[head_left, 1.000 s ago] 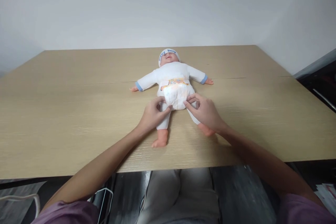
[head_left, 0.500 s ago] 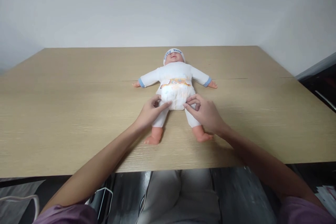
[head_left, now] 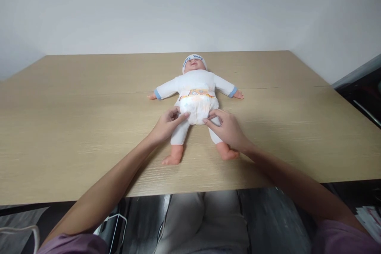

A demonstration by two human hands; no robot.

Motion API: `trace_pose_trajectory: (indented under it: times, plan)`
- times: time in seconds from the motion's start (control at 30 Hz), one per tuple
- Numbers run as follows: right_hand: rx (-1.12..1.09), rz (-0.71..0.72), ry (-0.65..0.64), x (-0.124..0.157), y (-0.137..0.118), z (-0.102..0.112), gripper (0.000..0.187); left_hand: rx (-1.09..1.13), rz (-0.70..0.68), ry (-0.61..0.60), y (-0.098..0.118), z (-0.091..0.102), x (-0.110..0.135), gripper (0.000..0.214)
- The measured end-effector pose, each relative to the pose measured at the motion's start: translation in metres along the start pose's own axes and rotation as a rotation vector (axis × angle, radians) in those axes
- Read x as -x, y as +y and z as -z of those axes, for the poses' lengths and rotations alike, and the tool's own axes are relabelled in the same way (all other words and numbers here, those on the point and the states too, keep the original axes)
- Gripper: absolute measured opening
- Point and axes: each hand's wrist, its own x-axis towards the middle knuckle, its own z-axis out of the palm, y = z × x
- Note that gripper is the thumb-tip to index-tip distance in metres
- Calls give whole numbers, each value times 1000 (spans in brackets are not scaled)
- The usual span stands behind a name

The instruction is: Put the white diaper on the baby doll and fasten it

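A baby doll (head_left: 195, 79) lies on its back on the wooden table, arms spread and feet toward me. It wears a white suit with blue cuffs and a lettered white cap. Around its hips sits a white diaper (head_left: 196, 110) with an orange patterned waistband. My left hand (head_left: 170, 124) is at the diaper's left leg edge, thumb and fingers closing on it. At the right leg edge, my right hand (head_left: 224, 126) pinches the diaper the same way. The fingertips partly hide the edges they hold.
The wooden table (head_left: 89, 127) spreads to both sides and back to a pale wall (head_left: 166, 12). A dark object (head_left: 364, 95) stands at the right edge. Below the front edge are my legs (head_left: 205, 222), a white cable (head_left: 29, 230) and some papers (head_left: 369, 222).
The view has shifted slightly, so the doll and both hands appear a little further left. Both hands stay at the diaper's leg edges, with only slight finger movement.
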Motion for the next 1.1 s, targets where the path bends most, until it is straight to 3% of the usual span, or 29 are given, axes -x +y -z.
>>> trace_pose_trajectory:
  times: [0.13, 0.47, 0.63, 0.77, 0.9, 1.0, 1.1]
  plan:
    - [-14, -28, 44, 2, -1, -1, 14, 80, 9, 4, -3, 0, -2, 46]
    - [128, 131, 225, 0, 12, -9, 12, 153, 3, 99, -4, -10, -1, 51]
    - [95, 160, 194, 4, 15, -7, 11, 82, -67, 169, -11, -12, 4, 48]
    - [105, 213, 234, 8, 19, 7, 13, -155, -227, 310, -14, -9, 15, 38]
    - [125, 275, 283, -13, 33, 15, 29, -433, -542, 452, -14, -2, 8, 28]
    - [134, 374, 185, -39, 47, 15, 45, -609, -698, 374, -16, 5, -17, 39]
    - [120, 461, 71, -55, 61, 14, 53, -662, -720, 252, -20, 12, -40, 52]
